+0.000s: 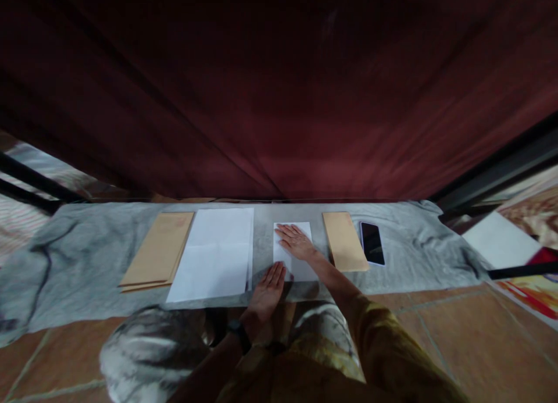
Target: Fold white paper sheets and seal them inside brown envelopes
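A folded white sheet of paper (300, 269) lies on the grey cloth in front of me. Flat on its upper part rests my right hand (295, 241), palm down with the fingers stretched out to the left. My left hand (269, 286) is at the paper's lower left corner, its fingers extended and lying flat at the edge. Neither hand grips anything. Left of the folded paper sits a stack of larger white sheets (213, 252), a crease across the top one. To the right is a narrow stack of brown envelopes (345, 243).
More brown envelopes (159, 249) lie left of the white sheets. A phone (372, 243) with a dark screen lies at the right. Grey cloth (410, 246) covers the long narrow surface. A dark red curtain (279, 112) hangs behind it, with tiled floor (471, 327) below.
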`<state>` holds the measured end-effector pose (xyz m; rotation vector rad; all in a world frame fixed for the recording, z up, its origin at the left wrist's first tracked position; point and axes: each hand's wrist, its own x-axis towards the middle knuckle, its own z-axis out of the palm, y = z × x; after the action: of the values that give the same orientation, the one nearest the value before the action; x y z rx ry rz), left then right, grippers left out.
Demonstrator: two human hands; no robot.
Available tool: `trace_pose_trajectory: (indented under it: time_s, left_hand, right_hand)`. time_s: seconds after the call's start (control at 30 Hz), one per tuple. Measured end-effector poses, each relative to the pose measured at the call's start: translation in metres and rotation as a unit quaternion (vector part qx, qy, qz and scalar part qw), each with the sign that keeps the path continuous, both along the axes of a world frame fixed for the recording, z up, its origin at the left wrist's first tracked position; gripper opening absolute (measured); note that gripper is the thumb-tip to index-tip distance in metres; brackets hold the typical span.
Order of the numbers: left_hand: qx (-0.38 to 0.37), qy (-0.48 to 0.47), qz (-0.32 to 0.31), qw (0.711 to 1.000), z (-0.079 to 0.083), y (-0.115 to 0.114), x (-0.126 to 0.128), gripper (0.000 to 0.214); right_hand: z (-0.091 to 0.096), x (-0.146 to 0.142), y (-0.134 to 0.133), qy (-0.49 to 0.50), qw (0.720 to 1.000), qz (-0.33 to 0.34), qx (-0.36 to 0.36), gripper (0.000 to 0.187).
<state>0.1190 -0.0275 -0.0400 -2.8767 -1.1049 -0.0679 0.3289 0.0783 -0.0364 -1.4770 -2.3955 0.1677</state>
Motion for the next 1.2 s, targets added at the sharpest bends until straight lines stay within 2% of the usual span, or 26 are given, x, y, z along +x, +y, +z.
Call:
trace_pose_trajectory:
  time_s: [0.2, 0.33, 0.5, 0.6, 0.73, 0.8, 0.87, 0.97, 1.07, 1.2]
  left_hand:
    - [0.015, -0.029, -0.015, 0.999, 0.006, -0.001, -0.002, 0.064]
    - [0.019, -0.016, -0.018, 1.0, 0.011, 0.0, 0.0, 0.063]
    - [0.015, 0.006, -0.015, 1.0, 0.009, 0.003, 0.002, 0.062]
    - [0.011, 0.008, -0.017, 1.0, 0.008, 0.004, 0.002, 0.065]
    - [0.016, 0.021, 0.001, 1.0, 0.012, 0.001, 0.004, 0.066]
    - [0.017, 0.028, 0.003, 0.999, 0.015, 0.0, 0.006, 0.063]
    - [0.012, 0.03, 0.004, 0.999, 0.019, -0.002, 0.007, 0.06]
    - [-0.004, 0.017, 0.01, 1.0, 0.025, -0.004, 0.007, 0.059]
    - [-0.032, -0.037, 0.027, 0.998, 0.034, -0.001, 0.008, 0.051]
    - [-0.039, -0.12, 0.061, 0.99, 0.046, 0.02, 0.028, 0.048]
  right_hand:
    - [0.003, 0.009, 0.019, -0.015, 1.0, -0.005, -0.011, 0.049]
    - [0.006, 0.014, 0.03, -0.031, 0.999, -0.01, -0.023, 0.051]
    - [0.016, 0.01, 0.036, -0.022, 0.998, -0.062, -0.026, 0.049]
    - [0.018, 0.001, 0.012, -0.003, 0.995, -0.097, -0.005, 0.05]
    - [0.009, -0.006, -0.049, 0.014, 0.995, -0.102, 0.016, 0.051]
    - [0.003, -0.004, -0.075, 0.014, 0.99, -0.138, 0.01, 0.051]
    - [0.0, 0.001, -0.09, 0.019, 0.984, -0.178, 0.004, 0.051]
    - [0.0, 0.008, -0.094, 0.022, 0.978, -0.206, 0.005, 0.05]
    - [0.001, 0.011, -0.09, 0.017, 0.978, -0.209, 0.014, 0.051]
    - [-0.001, 0.01, -0.089, 0.015, 0.978, -0.206, 0.017, 0.052]
